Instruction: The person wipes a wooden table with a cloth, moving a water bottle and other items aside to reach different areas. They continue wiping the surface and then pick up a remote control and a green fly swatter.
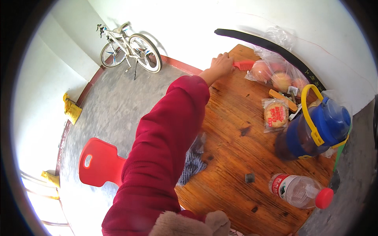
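My left hand (pixel 222 64) reaches across to the far edge of the wooden table (pixel 230 153), its fingers closed on a red plastic comb (pixel 244 65). The comb's teeth stick out to the right of the fist, and its other end is hidden in the hand. Just past the comb is a clear plastic bag (pixel 251 77) of apples (pixel 281 81). My right hand is out of view. Nearer to me, a wrapped round biscuit (pixel 276 114) lies beside an orange-brown handled tool (pixel 283 99), perhaps a folding knife.
A blue jug (pixel 317 126) with a yellow handle stands at the right. Near it lie a red-capped plastic bottle (pixel 298 190) and a small dark block (pixel 249 178). My sleeve partly covers a grey-blue knitted cloth (pixel 192 165). A black strip (pixel 265 45), a red chair (pixel 99 162) and a bicycle (pixel 130 48) surround the table.
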Motion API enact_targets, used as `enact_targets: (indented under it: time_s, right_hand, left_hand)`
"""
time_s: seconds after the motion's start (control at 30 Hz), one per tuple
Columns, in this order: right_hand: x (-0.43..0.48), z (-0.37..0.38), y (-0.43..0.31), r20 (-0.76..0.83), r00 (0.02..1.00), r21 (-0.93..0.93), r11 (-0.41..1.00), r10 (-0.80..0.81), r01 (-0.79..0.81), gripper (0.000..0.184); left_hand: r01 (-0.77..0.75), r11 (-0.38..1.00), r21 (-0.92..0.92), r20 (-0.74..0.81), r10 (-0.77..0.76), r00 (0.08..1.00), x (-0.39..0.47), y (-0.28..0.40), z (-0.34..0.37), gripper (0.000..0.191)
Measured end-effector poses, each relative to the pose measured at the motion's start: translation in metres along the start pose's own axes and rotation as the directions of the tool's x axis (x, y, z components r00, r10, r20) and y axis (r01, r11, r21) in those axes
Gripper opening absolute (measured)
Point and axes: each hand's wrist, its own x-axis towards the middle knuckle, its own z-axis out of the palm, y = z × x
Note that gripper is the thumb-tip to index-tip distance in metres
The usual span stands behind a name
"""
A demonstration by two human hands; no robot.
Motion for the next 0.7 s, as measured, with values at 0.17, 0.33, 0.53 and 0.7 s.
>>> enact_targets:
  time_s: [0.17, 0.33, 0.53, 0.7]
  right_hand:
    - [0.001, -0.002, 0.000, 0.006, 1.000, -0.007, 1.000, -0.006, 0.006, 0.053]
    - [-0.003, -0.005, -0.001, 0.018, 1.000, -0.032, 0.999, -0.026, 0.026, 0.053]
    - [-0.009, 0.001, 0.004, -0.020, 1.000, 0.021, 1.000, 0.004, -0.004, 0.053]
    - [-0.008, 0.002, 0.001, -0.049, 0.998, -0.313, 0.950, -0.041, 0.023, 0.051]
  left_hand:
    - [-0.070, 0.997, 0.023, 0.117, 0.067, 0.991, -0.073, 0.025, -0.026, 0.032]
    - [-0.266, 0.934, -0.237, 0.075, 0.291, 0.954, -0.173, 0.079, -0.057, 0.032]
    - [-0.382, 0.798, -0.467, -0.067, 0.398, 0.915, -0.270, 0.081, -0.102, 0.044]
    - [-0.157, 0.955, -0.252, 0.034, 0.170, 0.985, -0.368, 0.054, -0.132, 0.056]
